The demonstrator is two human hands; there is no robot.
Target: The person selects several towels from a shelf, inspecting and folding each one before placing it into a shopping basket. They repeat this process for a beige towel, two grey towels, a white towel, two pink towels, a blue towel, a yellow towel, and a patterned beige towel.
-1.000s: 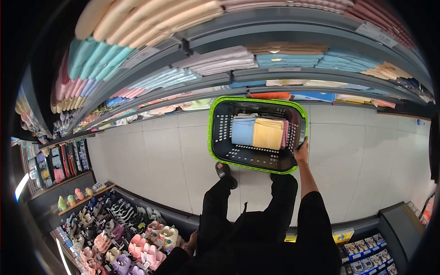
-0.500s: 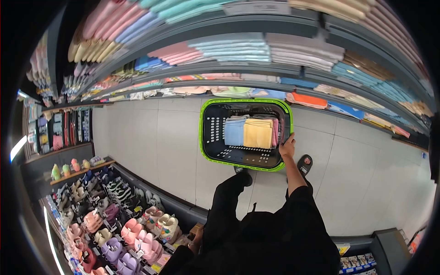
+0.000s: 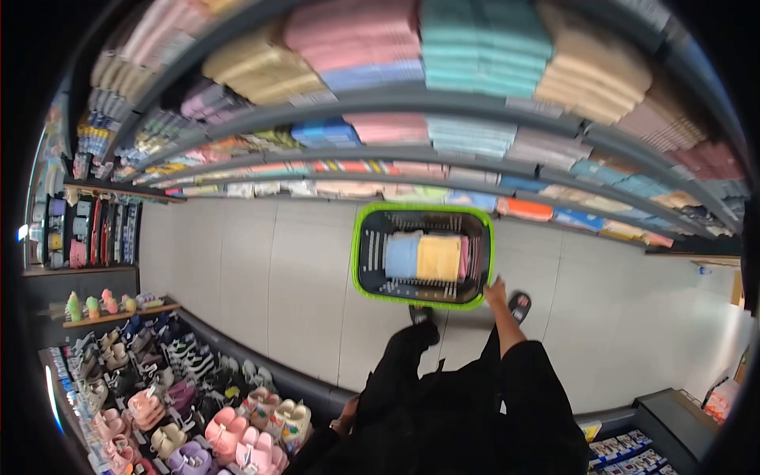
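Note:
My right hand [image 3: 495, 292] is closed on the right end of a black shopping basket [image 3: 491, 237] with a bright green rim. Inside the basket lie folded cloths that look like towels: a blue one [image 3: 402, 256], a yellow one [image 3: 438, 258] and a pink one [image 3: 464, 258] at the right, partly covered. The basket appears above the floor in front of my feet. Down by my left thigh hangs my left hand [image 3: 346, 416], near the slipper display; its fingers are too hidden and dim to read.
Shelves [image 3: 380, 107] of folded towels in stacks run along the far side. At lower left is a low bin of slippers [image 3: 226, 431], with small colourful figures [image 3: 93, 305] on a ledge behind it. Small packaged goods [image 3: 625, 455] stand at lower right. Pale tile floor [image 3: 309, 277] lies between.
The view has tilted up, so more of the upper shelves shows. The basket sits slightly lower in view, still held at its right end by my right hand.

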